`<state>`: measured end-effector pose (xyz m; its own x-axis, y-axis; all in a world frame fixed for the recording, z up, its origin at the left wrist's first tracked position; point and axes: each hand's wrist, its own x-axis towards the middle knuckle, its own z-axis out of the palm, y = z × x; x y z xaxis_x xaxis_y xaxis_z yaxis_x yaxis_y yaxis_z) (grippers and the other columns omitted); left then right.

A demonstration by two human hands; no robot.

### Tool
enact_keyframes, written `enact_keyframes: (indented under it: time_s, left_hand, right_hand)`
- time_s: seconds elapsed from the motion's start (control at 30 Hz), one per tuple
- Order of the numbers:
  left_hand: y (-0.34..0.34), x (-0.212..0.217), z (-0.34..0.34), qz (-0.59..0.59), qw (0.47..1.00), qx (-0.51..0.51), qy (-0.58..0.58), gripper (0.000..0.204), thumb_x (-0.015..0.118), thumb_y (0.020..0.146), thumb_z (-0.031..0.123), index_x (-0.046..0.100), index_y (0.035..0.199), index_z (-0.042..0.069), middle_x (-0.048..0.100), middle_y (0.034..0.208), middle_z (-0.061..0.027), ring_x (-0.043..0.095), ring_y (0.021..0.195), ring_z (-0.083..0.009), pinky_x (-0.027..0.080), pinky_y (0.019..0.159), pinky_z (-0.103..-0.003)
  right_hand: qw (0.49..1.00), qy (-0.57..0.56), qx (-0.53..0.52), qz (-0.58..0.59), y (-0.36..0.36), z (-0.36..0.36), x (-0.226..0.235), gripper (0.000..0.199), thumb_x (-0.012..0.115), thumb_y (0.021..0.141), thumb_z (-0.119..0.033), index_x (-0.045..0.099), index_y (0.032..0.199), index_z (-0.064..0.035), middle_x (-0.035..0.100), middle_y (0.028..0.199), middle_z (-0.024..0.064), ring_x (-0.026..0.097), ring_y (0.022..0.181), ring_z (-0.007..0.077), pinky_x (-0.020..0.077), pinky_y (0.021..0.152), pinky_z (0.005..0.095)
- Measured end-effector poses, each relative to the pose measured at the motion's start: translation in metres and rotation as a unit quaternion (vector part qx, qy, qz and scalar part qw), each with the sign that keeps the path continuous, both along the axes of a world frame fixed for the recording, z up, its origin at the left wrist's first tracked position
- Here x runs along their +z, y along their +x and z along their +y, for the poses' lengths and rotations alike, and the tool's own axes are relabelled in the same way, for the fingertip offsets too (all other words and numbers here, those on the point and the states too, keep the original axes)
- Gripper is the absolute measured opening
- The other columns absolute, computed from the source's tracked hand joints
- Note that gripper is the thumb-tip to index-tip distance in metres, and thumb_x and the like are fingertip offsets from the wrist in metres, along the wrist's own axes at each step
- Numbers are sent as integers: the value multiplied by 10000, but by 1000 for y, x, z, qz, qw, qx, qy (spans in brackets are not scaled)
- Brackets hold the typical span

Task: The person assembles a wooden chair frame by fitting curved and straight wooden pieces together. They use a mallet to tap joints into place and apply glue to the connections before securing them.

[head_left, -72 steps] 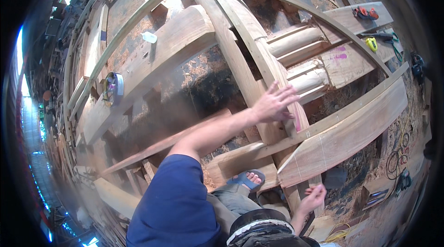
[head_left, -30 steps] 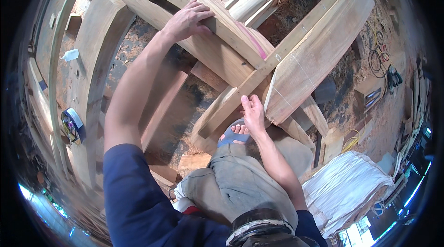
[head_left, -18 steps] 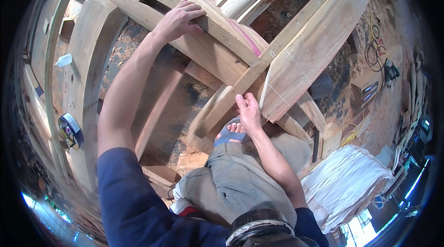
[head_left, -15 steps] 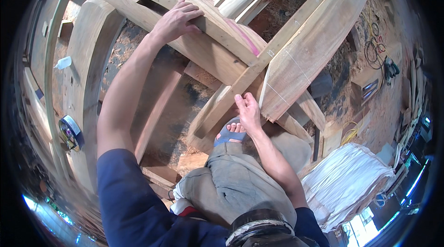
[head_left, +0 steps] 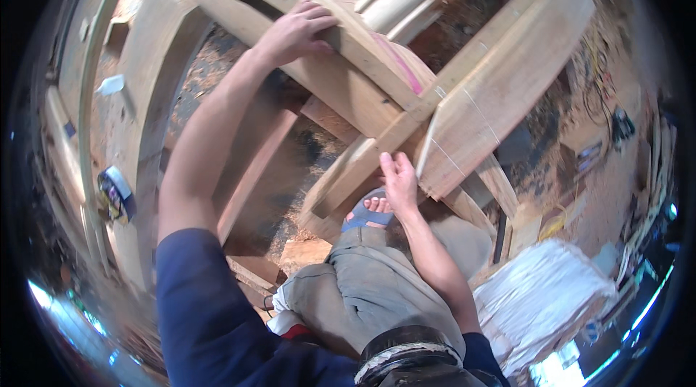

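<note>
My left hand (head_left: 299, 33) is closed over a long wooden strip (head_left: 366, 68), its fingers draped across the top and the thumb at the near side. This strip meets a second wooden strip (head_left: 475, 71) that crosses it at an angle. Just below the joint, my right hand (head_left: 399, 180) is at the near edge of the crossing strip with bent fingers; whether anything is pinched there is hidden. Right of that hand lies a wide plank (head_left: 500, 97) with pale lines drawn across it. Under the first strip runs a thick timber (head_left: 330, 89).
My sandalled foot (head_left: 368, 213) stands below the right hand. At left, a curved timber (head_left: 156, 60) carries a white bottle (head_left: 111, 84) and a round dark-rimmed item (head_left: 116, 193). A white sack (head_left: 544, 300) lies lower right, with cables (head_left: 596, 89) beyond it. Sawdust covers the ground.
The whole scene has shifted slightly right and down in the picture, with some blur. Both hands keep nearly the same places against the wood.
</note>
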<state>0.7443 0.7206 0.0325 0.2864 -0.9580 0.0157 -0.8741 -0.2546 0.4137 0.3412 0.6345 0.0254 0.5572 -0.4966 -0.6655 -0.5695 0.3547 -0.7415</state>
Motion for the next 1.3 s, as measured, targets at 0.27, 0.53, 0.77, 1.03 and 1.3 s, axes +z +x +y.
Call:
enact_keyframes:
  time_s: [0.27,0.53,0.77,1.03,1.3]
  left_hand:
    - [-22,4,-5,-3,1000,-8,8,708,857,761,454,629,1380,198,612,1389,-66,478,1416,-284,179,1314,-533]
    - [-21,-1,-5,-7,1000,-23,16,681,836,772,430,645,1369,162,617,1393,-58,489,1395,-276,196,1312,-488]
    - [-17,2,-8,12,998,-54,-15,641,823,777,426,678,1318,113,640,1328,-68,519,1344,-287,224,1301,-496]
    - [-16,-3,-9,22,997,-60,-33,609,842,745,319,685,1293,104,644,1306,-67,525,1340,-270,221,1305,-496]
    - [-12,-8,-12,6,996,-69,-48,633,852,730,472,715,1235,115,664,1208,-51,561,1271,-269,265,1267,-494]
  right_hand:
    - [998,67,-4,-1,3,-1,10,338,529,1112,-407,525,972,-99,624,882,19,636,739,115,525,619,263]
    - [999,42,2,-1,4,0,15,349,539,1104,-430,538,942,-122,582,849,-15,575,700,91,515,618,272]
    - [999,28,17,-8,3,1,13,376,545,1099,-450,553,948,-106,620,865,1,603,715,98,526,621,271]
    - [1000,1,25,10,-3,1,2,365,532,1110,-424,544,940,-101,616,848,3,613,696,101,521,604,271]
    - [1000,2,14,5,2,3,8,370,560,1100,-401,508,888,-102,530,794,-18,548,680,88,507,586,279]
